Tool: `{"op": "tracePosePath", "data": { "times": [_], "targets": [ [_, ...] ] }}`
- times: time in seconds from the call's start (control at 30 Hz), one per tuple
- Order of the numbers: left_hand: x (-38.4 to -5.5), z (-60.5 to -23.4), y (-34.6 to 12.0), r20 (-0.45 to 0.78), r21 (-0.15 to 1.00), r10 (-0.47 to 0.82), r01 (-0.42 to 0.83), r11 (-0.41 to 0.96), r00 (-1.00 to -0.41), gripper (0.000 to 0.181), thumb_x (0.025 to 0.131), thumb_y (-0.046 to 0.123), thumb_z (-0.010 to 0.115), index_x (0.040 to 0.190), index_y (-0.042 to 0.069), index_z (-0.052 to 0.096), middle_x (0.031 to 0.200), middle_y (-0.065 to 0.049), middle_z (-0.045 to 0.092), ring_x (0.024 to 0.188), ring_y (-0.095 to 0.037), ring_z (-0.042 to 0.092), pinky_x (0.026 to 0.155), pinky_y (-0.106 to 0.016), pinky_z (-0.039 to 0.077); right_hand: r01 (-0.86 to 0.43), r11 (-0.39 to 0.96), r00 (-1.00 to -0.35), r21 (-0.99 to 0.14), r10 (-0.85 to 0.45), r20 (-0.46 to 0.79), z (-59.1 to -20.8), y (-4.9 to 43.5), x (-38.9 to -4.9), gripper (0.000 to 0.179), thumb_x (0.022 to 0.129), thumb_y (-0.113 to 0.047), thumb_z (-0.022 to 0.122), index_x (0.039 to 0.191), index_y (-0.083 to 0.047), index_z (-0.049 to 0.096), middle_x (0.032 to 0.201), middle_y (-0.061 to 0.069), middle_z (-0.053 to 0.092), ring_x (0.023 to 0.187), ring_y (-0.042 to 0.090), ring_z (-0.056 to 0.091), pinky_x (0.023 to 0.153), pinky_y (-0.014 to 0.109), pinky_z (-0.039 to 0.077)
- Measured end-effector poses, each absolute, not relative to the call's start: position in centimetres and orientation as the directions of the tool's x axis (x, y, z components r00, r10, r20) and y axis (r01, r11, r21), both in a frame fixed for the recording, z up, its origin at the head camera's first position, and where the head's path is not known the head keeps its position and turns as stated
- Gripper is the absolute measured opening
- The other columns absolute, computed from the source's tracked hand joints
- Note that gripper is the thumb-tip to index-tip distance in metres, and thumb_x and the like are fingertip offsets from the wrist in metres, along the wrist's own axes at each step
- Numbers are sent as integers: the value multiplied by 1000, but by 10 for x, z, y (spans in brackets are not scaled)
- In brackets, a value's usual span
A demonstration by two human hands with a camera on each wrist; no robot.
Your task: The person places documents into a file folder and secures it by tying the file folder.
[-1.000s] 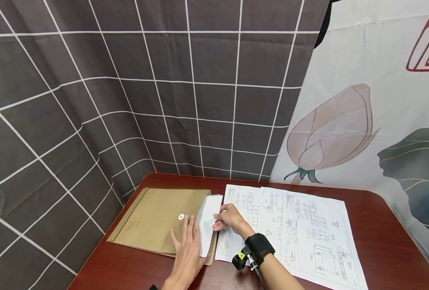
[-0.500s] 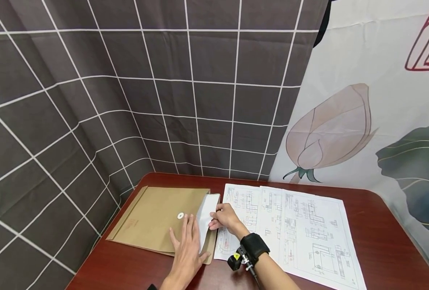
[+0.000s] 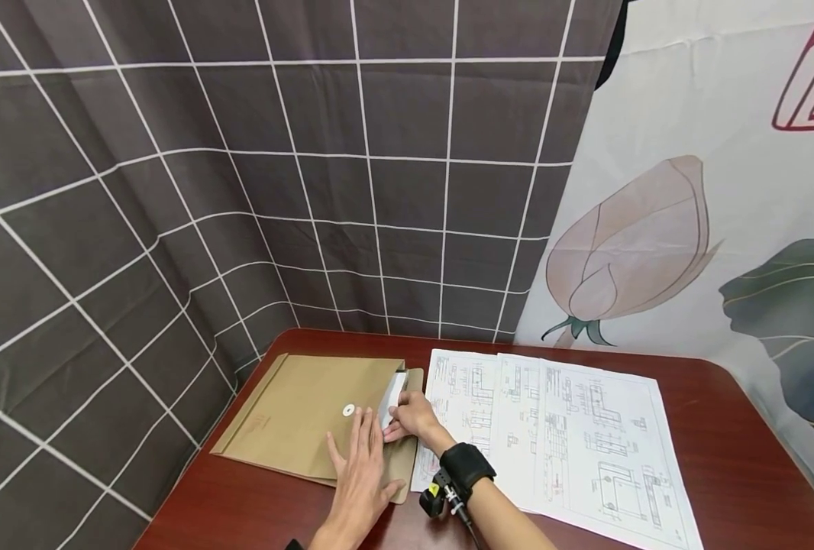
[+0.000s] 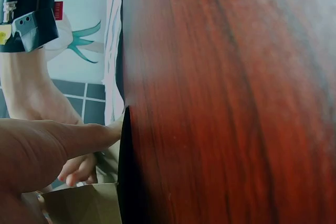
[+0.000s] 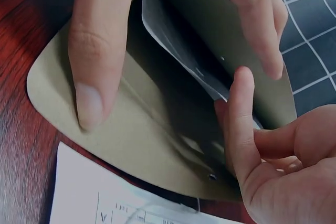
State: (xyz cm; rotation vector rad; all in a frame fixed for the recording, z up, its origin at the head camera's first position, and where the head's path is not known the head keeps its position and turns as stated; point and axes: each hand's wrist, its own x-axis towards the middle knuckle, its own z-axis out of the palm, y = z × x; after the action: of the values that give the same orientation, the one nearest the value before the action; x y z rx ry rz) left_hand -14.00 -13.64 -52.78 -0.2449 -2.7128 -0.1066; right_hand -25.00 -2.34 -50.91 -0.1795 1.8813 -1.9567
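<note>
A brown kraft-paper document envelope [image 3: 290, 409] with a white round button lies on the table, its mouth to the right. Folded white paper [image 3: 392, 395] sits mostly inside the mouth. My right hand [image 3: 414, 416] pinches the paper's edge at the opening. My left hand [image 3: 359, 473] lies with straight fingers on the envelope's front, its thumb [image 5: 94, 82] pressing the open flap [image 5: 126, 135]. In the right wrist view the mouth gapes around the grey-white paper edge [image 5: 170, 48]; the right hand's fingertips [image 5: 242, 87] reach into it. The paper's inner part is hidden.
Printed sheets of technical drawings [image 3: 606, 451] are spread to the right, touching or close to the flap. The red-brown wooden table [image 3: 723, 428] has a rounded far corner. A dark grid curtain [image 3: 407, 191] hangs behind, beside a white cloth with a flower.
The right hand has moved left and the white paper has slid further into the envelope, so less of it shows. The left hand stays on the envelope, its thumb now out on the flap.
</note>
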Motion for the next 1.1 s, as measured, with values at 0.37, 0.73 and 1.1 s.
{"op": "tracePosePath", "data": {
  "times": [0.37,0.73,1.1],
  "targets": [
    [-139,-530,-131,421,66,156,202,977,-893,120,57,48,88,147,-6,30,153,-23,29,143,-37,20,101,-75,15,139,62,-927,-988,-342,-152,-509,-30,-248,11,90,10,46,92,16,55,63,20,63,47,11,61,54,31,57],
    [-142,-532,-130,431,52,169,211,976,-886,118,57,48,87,146,-7,32,153,-23,29,143,-36,21,101,-75,16,-43,127,-909,-991,-418,-14,-513,-31,-249,19,86,7,45,96,16,60,81,15,65,66,17,64,61,31,56],
    [-145,-531,-136,412,60,172,215,975,-895,112,58,45,89,143,-8,37,148,-26,32,141,-41,22,99,-75,18,-52,171,-876,-984,-482,-38,-509,-25,-248,22,92,4,44,99,18,61,79,23,67,71,34,70,64,35,58]
  ]
}}
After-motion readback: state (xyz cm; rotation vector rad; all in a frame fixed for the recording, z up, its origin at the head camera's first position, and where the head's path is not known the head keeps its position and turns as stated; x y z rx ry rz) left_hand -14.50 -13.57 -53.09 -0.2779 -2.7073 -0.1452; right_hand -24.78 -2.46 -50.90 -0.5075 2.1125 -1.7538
